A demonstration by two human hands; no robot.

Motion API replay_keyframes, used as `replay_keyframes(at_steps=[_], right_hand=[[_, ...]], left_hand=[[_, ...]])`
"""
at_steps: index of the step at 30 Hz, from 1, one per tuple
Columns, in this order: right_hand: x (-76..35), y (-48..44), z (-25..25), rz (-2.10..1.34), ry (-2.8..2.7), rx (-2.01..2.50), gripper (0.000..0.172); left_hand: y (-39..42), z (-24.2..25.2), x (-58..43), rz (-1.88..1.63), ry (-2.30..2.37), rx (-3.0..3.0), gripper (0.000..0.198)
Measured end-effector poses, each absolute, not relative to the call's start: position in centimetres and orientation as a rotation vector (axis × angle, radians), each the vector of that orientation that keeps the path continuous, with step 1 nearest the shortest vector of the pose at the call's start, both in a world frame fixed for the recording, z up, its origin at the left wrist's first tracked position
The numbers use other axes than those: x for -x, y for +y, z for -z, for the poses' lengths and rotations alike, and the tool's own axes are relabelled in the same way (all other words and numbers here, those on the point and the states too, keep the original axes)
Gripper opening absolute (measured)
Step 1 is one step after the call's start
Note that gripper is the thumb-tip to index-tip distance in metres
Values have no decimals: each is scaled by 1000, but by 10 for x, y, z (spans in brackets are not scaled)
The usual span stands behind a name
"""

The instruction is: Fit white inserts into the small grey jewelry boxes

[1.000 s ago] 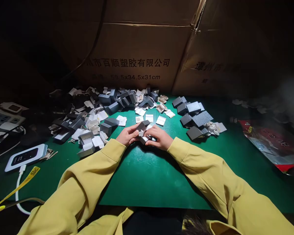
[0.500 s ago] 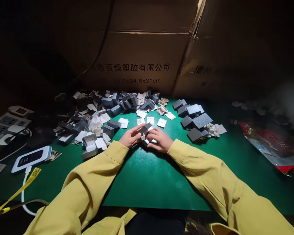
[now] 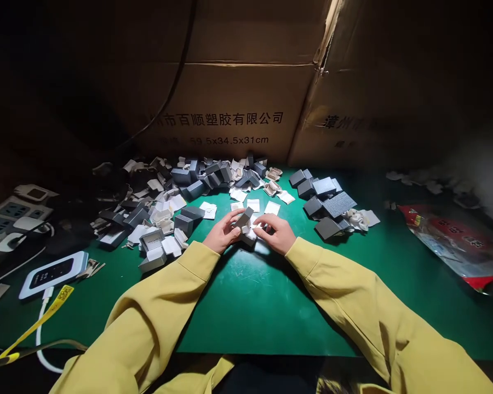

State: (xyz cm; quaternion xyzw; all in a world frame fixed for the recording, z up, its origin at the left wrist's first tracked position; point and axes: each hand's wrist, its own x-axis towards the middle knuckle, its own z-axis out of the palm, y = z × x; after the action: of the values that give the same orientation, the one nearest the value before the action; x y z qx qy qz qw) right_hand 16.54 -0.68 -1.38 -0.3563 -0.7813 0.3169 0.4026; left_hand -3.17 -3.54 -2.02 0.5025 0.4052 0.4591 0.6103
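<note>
My left hand (image 3: 222, 232) is closed around a small dark grey box (image 3: 245, 219), whose lid stands open and whose inside is white. My right hand (image 3: 276, 232) has its fingers pinched at the right side of the box, on a white piece (image 3: 255, 222) that is partly hidden by the fingers. Just beyond my hands lie flat white cards (image 3: 272, 208). To the left is an open grey box (image 3: 153, 246) with a white lining, beside more white inserts.
A heap of grey boxes and white scraps (image 3: 195, 178) spreads across the back left. Stacked grey boxes (image 3: 339, 203) lie at the right. On the green table (image 3: 258, 306) are a white device (image 3: 54, 273) with a cable and a red-edged plastic bag (image 3: 456, 246). Cardboard cartons (image 3: 230, 93) stand behind.
My right hand has drawn slightly to the right, its fingers now raised and pinched over the box. The box in my left hand shows more of its open inside. The view has shifted slightly.
</note>
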Motion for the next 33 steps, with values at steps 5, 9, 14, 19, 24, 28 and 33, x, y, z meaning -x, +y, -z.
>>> replay_keyframes(at_steps=[5, 9, 14, 19, 24, 28, 33], right_hand=[[-153, -9, 15, -1011, -1886, 964, 26], [-152, -8, 15, -1178, -1738, 974, 32], [-156, -5, 10, -1278, -1608, 1010, 32], [-156, -3, 5, -1142, -1803, 1014, 24], [-156, -2, -1, -1044, -2033, 925, 26], [-157, -1, -3, -933, -2193, 917, 26], [-158, 1, -2, -874, -2305, 857, 22]], left_hand=[[-38, 12, 28, -1104, 932, -1141, 72], [-37, 7, 27, -1083, 968, -1117, 72], [-36, 9, 27, -1097, 990, -1013, 75], [-35, 14, 28, -1097, 956, -995, 70], [-35, 12, 26, -1086, 938, -1009, 75], [-36, 10, 26, -1090, 939, -1029, 77], [-36, 14, 26, -1085, 902, -1045, 73]])
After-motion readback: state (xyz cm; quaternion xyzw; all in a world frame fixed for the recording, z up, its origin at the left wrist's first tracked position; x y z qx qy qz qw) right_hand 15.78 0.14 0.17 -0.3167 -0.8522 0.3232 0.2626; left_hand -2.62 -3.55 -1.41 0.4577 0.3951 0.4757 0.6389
